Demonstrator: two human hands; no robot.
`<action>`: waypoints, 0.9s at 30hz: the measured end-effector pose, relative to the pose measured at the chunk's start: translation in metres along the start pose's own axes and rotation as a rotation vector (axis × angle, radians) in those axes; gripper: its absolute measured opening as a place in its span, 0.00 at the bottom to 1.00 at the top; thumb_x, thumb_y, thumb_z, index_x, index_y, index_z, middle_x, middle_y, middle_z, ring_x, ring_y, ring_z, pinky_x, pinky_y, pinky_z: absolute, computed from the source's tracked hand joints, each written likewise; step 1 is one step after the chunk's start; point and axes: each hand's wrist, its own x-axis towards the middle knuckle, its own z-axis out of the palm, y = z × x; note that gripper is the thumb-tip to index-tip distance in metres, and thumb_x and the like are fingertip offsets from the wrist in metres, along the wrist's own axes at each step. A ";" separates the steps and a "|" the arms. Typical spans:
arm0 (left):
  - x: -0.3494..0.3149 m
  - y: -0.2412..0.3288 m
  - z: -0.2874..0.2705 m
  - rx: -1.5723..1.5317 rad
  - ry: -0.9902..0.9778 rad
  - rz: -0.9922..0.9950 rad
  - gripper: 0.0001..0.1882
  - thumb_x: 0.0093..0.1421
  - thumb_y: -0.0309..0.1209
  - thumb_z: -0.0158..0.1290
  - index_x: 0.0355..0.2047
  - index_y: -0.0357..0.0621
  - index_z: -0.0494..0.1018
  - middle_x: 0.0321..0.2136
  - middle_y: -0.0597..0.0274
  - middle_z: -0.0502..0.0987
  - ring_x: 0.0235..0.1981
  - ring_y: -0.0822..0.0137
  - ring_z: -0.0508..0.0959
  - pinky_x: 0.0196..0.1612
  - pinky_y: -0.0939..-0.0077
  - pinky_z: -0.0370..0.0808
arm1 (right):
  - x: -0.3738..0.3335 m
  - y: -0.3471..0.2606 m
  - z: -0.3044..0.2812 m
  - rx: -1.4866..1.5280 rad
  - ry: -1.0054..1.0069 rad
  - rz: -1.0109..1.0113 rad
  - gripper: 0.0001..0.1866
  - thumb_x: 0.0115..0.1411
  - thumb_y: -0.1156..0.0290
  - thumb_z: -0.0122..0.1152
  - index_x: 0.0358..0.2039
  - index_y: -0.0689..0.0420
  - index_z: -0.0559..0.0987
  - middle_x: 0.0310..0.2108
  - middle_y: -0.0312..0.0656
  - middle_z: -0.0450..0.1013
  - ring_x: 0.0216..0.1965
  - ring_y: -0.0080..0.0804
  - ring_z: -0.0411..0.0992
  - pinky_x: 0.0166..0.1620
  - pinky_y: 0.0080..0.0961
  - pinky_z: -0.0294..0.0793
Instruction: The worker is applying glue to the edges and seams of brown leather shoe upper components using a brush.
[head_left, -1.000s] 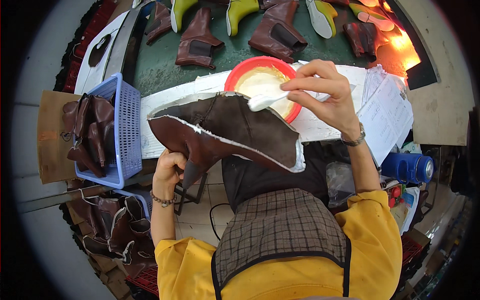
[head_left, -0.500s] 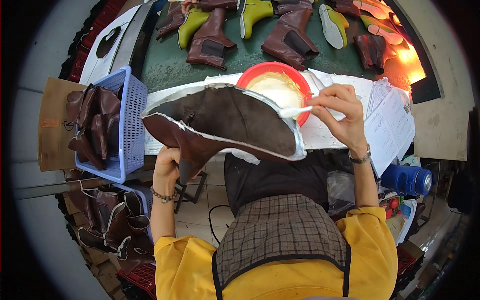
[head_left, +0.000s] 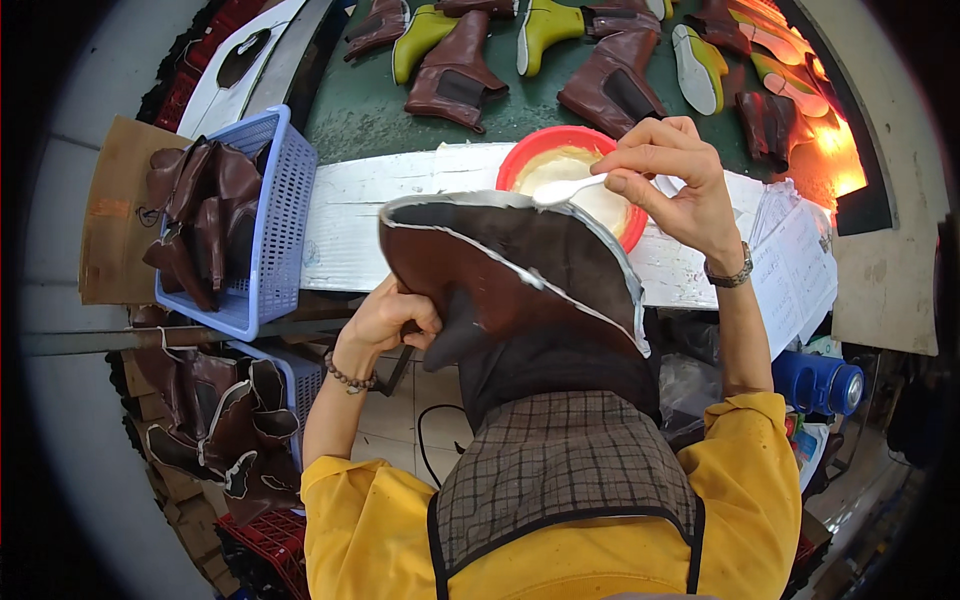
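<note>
My left hand [head_left: 397, 316] is closed on the lower part of a brown leather boot upper [head_left: 465, 275], held tilted over the near edge of the bench. White paste lines the upper's open edge, and its dark lining faces partly toward me. Between thumb and fingers, my right hand [head_left: 672, 185] pinches a slim white brush-like tool [head_left: 570, 188]. The tool's tip touches the coated far edge of the upper; its exact kind is hard to make out. Just behind it, a red bowl [head_left: 513, 168] of cream-coloured paste stands on the bench, partly covered by my right hand and the upper.
At the left, a blue plastic basket [head_left: 288, 205] holds brown uppers, and more brown uppers [head_left: 225, 425] lie lower down. Brown boots [head_left: 450, 75] and yellow-green shoe lasts [head_left: 545, 35] stand at the back, near an orange glow. Papers [head_left: 790, 275] and a blue flask [head_left: 815, 383] are at the right.
The boot upper has swung to the right and tilted, showing more of its brown outside. My right hand has moved the white tool up and left along the edge.
</note>
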 end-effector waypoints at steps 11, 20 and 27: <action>0.009 -0.005 0.032 0.101 -0.051 -0.153 0.27 0.44 0.10 0.45 0.48 0.25 0.71 0.15 0.59 0.69 0.09 0.75 0.60 0.12 0.80 0.50 | 0.038 -0.011 0.029 0.030 -0.113 -0.208 0.08 0.56 0.66 0.75 0.36 0.52 0.89 0.33 0.32 0.78 0.35 0.26 0.71 0.46 0.28 0.60; -0.003 -0.027 -0.027 -0.123 0.004 0.214 0.26 0.40 0.14 0.47 0.45 0.27 0.74 0.22 0.54 0.75 0.09 0.73 0.61 0.11 0.80 0.51 | 0.006 0.011 0.008 0.105 -0.015 -0.071 0.09 0.51 0.68 0.77 0.35 0.52 0.90 0.33 0.31 0.78 0.38 0.24 0.73 0.51 0.27 0.62; -0.020 -0.057 -0.056 -0.322 0.182 0.471 0.22 0.40 0.15 0.48 0.39 0.26 0.77 0.27 0.49 0.80 0.13 0.64 0.71 0.12 0.76 0.62 | -0.050 0.015 0.014 0.127 0.075 0.083 0.09 0.52 0.70 0.77 0.36 0.52 0.90 0.35 0.32 0.79 0.42 0.27 0.73 0.52 0.29 0.64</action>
